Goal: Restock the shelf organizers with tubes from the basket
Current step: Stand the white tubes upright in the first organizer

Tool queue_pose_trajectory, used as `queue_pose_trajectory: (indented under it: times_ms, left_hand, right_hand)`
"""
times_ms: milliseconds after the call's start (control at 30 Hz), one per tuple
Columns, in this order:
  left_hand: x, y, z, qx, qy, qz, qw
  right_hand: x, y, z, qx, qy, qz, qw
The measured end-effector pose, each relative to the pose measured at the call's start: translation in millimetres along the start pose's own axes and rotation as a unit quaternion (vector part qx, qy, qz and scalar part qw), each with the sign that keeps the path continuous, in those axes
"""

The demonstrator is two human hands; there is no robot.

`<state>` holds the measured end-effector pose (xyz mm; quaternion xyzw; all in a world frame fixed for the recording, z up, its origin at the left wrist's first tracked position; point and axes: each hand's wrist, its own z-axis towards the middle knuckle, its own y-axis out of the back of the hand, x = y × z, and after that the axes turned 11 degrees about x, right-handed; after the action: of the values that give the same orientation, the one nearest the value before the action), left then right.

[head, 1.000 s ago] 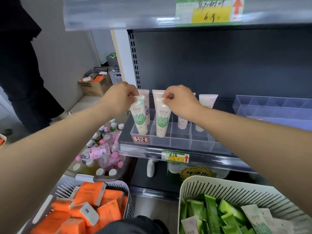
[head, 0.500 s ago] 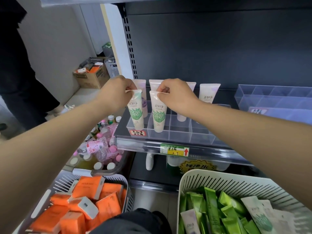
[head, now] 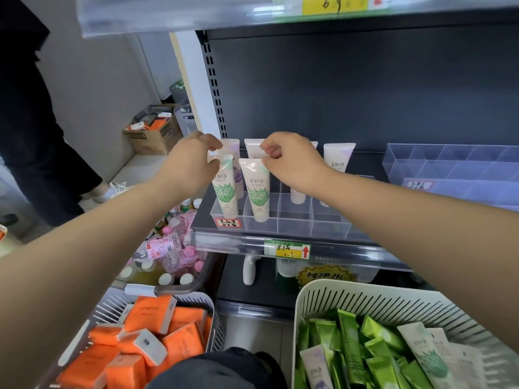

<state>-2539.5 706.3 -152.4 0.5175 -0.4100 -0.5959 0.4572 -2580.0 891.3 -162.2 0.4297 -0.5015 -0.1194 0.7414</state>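
A clear shelf organizer (head: 295,217) with several compartments sits on the dark shelf. My left hand (head: 191,158) pinches the top of a green-leaf tube (head: 227,192) standing cap-down in the front left compartment. Beside it, my right hand (head: 292,161) pinches the crimped top of a second green-leaf tube (head: 258,192), cap-down in the neighbouring compartment. Behind them stand purple-marked tubes, one at the back right (head: 337,158). A white basket (head: 323,299) at the lower right holds green tubes and pale tubes.
A second clear organizer (head: 449,167) stands on the shelf to the right. A grey basket (head: 112,307) of orange packets is at lower left, with a bin of bottles (head: 168,248) above it. A person in dark clothes (head: 28,122) stands at far left beside a cardboard box (head: 154,133).
Both hands stay on the tube tops at the front compartments. The tubes have sunk slightly deeper into the organizer, and the camera view has shifted.
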Motion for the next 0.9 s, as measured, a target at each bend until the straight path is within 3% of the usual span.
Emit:
queue_pose_trajectory:
  times_ms: [467,900]
  left_hand:
    - [-72.7,10.7,-31.1,-0.028,-0.046,-0.002,0.999]
    - [-187.5,-58.1,-84.9,0.011,-0.114,-0.087,0.990]
  right_hand:
    - [-9.2,47.5,-71.7,-0.002,-0.016,-0.041,0.999]
    - [-71.1,76.2,-187.1,0.018,-0.056,-0.144,0.988]
